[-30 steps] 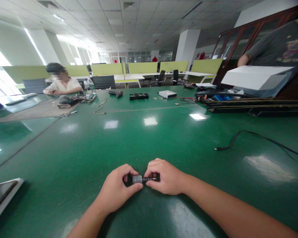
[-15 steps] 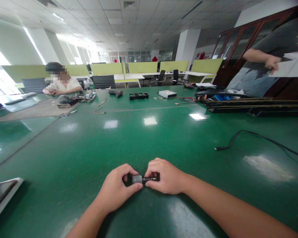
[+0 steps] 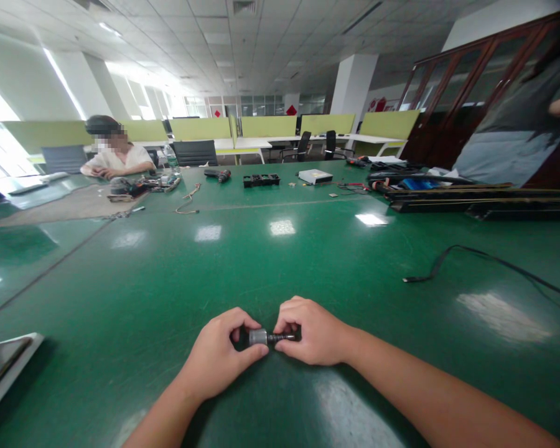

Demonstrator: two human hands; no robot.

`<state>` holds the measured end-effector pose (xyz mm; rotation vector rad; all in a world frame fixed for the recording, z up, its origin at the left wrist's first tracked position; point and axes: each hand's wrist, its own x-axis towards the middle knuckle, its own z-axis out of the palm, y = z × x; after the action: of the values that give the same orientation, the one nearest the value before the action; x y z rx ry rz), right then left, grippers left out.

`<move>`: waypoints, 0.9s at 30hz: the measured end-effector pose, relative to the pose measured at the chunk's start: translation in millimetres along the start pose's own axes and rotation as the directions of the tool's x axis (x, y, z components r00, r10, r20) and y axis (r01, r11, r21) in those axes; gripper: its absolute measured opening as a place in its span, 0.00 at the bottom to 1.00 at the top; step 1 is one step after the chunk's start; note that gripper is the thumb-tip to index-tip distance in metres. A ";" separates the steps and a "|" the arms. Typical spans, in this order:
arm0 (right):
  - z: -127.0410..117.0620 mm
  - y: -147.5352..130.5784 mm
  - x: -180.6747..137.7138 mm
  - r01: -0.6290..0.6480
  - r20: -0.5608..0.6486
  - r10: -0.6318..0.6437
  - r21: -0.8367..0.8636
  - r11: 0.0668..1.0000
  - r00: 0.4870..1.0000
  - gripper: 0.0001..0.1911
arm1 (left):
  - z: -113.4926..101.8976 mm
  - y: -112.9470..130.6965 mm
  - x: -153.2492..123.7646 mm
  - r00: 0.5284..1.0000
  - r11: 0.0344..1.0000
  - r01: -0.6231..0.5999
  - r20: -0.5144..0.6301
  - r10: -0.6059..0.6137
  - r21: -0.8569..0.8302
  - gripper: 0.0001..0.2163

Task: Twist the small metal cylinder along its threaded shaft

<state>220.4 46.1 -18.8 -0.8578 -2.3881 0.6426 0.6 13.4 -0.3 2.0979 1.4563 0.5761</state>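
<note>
Metal cylinder [image 3: 258,336], low centre, sat pinched in the left hand [image 3: 219,358]; the right hand [image 3: 310,333] gripped its dark shaft [image 3: 282,338], seemingly mid-twist, needing a steady counter-hold.

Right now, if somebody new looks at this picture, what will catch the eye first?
First the two hands near the bottom centre: the left hand and the right hand pinch a small metal part between them, over the glossy green table. Next, a black cable lies loose at the right.

My left hand [image 3: 217,361] and right hand [image 3: 310,333] are bare. So are my left forearm [image 3: 161,414] and right forearm [image 3: 424,398].
</note>
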 end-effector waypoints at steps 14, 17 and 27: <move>-0.8 3.1 -0.1 -0.017 -0.003 0.017 0.011 1.000 1.000 0.07 | -0.7 -0.1 0.2 1.000 1.000 -0.002 0.015 0.002 -0.015 0.08; -2.7 4.0 -0.8 -0.016 0.005 0.016 0.021 1.000 1.000 0.08 | -0.6 0.1 -0.1 1.000 1.000 -0.003 0.014 0.004 -0.022 0.08; -10.6 7.9 -3.0 -0.008 0.078 0.007 0.015 1.000 0.997 0.08 | -2.2 0.8 -0.3 1.000 0.999 -0.001 0.016 0.001 -0.053 0.08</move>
<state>232.3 52.2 -16.3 -0.8497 -2.4467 0.7084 -0.2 13.2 1.8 2.0580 1.4160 0.5907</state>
